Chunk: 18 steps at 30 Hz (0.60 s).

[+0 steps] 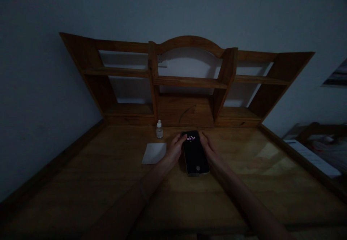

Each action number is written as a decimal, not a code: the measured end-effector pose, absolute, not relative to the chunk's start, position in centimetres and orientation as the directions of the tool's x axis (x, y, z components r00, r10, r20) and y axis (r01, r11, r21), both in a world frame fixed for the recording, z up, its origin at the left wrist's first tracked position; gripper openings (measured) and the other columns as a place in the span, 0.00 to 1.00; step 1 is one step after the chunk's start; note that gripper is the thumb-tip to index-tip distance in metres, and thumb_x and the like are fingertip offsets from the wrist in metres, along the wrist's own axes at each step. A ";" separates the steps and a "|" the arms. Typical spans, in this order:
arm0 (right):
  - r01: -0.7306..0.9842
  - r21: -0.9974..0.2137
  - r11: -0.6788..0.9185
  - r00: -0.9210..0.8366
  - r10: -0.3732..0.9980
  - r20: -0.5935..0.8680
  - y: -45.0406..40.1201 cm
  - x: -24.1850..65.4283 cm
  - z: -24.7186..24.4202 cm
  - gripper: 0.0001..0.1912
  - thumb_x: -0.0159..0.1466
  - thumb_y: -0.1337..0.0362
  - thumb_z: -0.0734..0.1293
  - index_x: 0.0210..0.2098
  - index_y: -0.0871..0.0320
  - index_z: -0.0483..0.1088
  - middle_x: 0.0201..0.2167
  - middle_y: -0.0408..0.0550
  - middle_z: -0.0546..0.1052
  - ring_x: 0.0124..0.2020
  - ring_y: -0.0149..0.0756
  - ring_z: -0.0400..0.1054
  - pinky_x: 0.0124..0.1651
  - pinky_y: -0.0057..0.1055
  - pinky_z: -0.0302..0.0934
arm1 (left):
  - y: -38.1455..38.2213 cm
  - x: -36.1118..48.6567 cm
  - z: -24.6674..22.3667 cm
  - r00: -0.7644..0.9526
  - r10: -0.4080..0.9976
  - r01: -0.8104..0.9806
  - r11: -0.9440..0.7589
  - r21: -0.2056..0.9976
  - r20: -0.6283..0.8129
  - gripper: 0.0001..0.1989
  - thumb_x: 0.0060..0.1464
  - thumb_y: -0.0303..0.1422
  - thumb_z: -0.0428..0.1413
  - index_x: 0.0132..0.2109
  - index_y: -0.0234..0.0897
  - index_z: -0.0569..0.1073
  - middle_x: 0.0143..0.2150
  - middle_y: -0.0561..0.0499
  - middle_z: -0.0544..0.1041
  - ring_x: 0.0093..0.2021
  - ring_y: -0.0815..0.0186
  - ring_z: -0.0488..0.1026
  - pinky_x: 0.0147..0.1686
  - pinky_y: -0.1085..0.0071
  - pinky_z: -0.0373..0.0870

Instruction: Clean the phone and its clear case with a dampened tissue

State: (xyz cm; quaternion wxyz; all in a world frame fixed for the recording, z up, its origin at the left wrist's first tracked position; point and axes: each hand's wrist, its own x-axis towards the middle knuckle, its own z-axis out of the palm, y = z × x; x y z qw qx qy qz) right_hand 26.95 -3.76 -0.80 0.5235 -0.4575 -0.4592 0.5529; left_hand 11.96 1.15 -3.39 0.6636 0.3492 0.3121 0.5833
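Although untouched, dropper bottle [159, 129] beside smartphone [195, 153]

Glossy glass smartphone [195, 157], smooth varnished wooden desk [103, 175]

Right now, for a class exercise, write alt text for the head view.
The left hand and right hand hold a black smartphone showing 09:51 on a wooden desk. A small capped bottle and white paper square sit to its left, before a wooden hutch.
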 end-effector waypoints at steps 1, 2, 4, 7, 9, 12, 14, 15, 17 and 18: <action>-0.149 -0.989 0.000 -0.084 0.996 0.013 -4.0 26.9 -0.6 0.40 0.59 0.47 0.68 0.66 0.44 0.50 0.58 0.49 0.69 0.57 0.44 0.65 0.54 0.42 0.63 | 1.3 11.7 -3.2 0.091 0.996 -0.572 0.057 0.818 -0.006 0.18 0.49 0.37 0.62 0.47 0.38 0.73 0.50 0.46 0.75 0.48 0.61 0.71 0.50 0.65 0.64; -0.136 -0.990 0.042 -0.157 0.986 0.063 -4.2 26.9 -0.3 0.45 0.57 0.50 0.71 0.67 0.43 0.44 0.61 0.50 0.65 0.59 0.44 0.63 0.56 0.43 0.62 | 1.4 11.4 -3.2 0.059 0.998 -0.581 0.039 0.813 -0.005 0.20 0.49 0.36 0.62 0.50 0.40 0.72 0.51 0.46 0.74 0.49 0.62 0.71 0.50 0.66 0.65; -0.105 -0.985 0.138 -0.312 0.936 0.164 -4.5 26.8 0.0 0.57 0.52 0.56 0.76 0.68 0.42 0.36 0.67 0.51 0.56 0.63 0.45 0.58 0.60 0.47 0.56 | 1.8 10.7 -3.2 0.012 1.000 -0.584 -0.002 0.811 0.011 0.23 0.50 0.36 0.61 0.54 0.43 0.69 0.54 0.47 0.72 0.50 0.62 0.70 0.50 0.65 0.65; -0.015 -0.964 0.266 -0.407 0.879 0.248 -4.6 26.7 0.1 0.66 0.45 0.62 0.79 0.68 0.43 0.32 0.69 0.51 0.49 0.67 0.47 0.49 0.65 0.50 0.47 | 2.1 10.2 -3.6 -0.021 0.998 -0.575 -0.055 0.816 0.052 0.21 0.51 0.37 0.60 0.53 0.43 0.69 0.53 0.47 0.72 0.50 0.61 0.70 0.48 0.65 0.67; 0.044 -0.945 0.325 -0.382 0.879 0.285 -4.5 26.6 -0.2 0.67 0.43 0.63 0.80 0.68 0.44 0.33 0.69 0.51 0.49 0.68 0.47 0.45 0.66 0.50 0.43 | 2.2 10.1 -3.8 -0.039 0.998 -0.571 -0.068 0.818 0.055 0.18 0.52 0.37 0.58 0.51 0.42 0.70 0.52 0.47 0.72 0.49 0.62 0.70 0.47 0.66 0.67; 0.081 -0.929 0.361 -0.341 0.886 0.314 -4.2 26.4 -0.6 0.65 0.43 0.63 0.80 0.68 0.45 0.38 0.69 0.50 0.51 0.69 0.47 0.44 0.67 0.50 0.40 | 2.0 10.1 -3.7 -0.047 0.998 -0.572 -0.055 0.818 0.034 0.16 0.52 0.36 0.58 0.49 0.41 0.70 0.50 0.47 0.73 0.48 0.63 0.70 0.47 0.67 0.67; 0.091 -0.923 0.374 -0.324 0.887 0.328 -4.1 26.4 -0.8 0.64 0.41 0.63 0.80 0.68 0.46 0.41 0.68 0.50 0.52 0.69 0.48 0.44 0.67 0.49 0.40 | 1.9 10.2 -3.6 -0.035 0.999 -0.578 -0.047 0.815 0.033 0.16 0.52 0.37 0.59 0.48 0.41 0.70 0.49 0.48 0.73 0.47 0.64 0.71 0.47 0.67 0.67; 0.102 -0.920 0.379 -0.318 0.888 0.331 -4.1 26.3 -0.9 0.65 0.40 0.63 0.81 0.68 0.47 0.42 0.68 0.50 0.52 0.68 0.49 0.45 0.67 0.49 0.40 | 1.8 10.2 -3.6 -0.028 0.999 -0.583 -0.048 0.811 0.039 0.17 0.52 0.38 0.59 0.48 0.42 0.70 0.49 0.48 0.73 0.47 0.64 0.71 0.47 0.67 0.67; 0.130 -0.911 0.391 -0.306 0.890 0.338 -4.1 26.3 -1.0 0.65 0.39 0.63 0.81 0.68 0.48 0.43 0.68 0.51 0.54 0.68 0.50 0.46 0.67 0.49 0.40 | 1.7 10.3 -3.6 -0.025 0.999 -0.593 -0.051 0.804 0.044 0.17 0.52 0.39 0.59 0.49 0.43 0.69 0.49 0.49 0.73 0.47 0.65 0.71 0.48 0.67 0.66; 0.147 -0.907 0.395 -0.302 0.891 0.340 -4.1 26.3 -1.1 0.66 0.38 0.62 0.81 0.68 0.48 0.44 0.67 0.51 0.55 0.68 0.51 0.47 0.67 0.50 0.41 | 1.7 10.4 -3.6 -0.026 0.999 -0.597 -0.048 0.801 0.040 0.17 0.52 0.39 0.59 0.49 0.43 0.69 0.49 0.49 0.73 0.47 0.65 0.70 0.49 0.67 0.66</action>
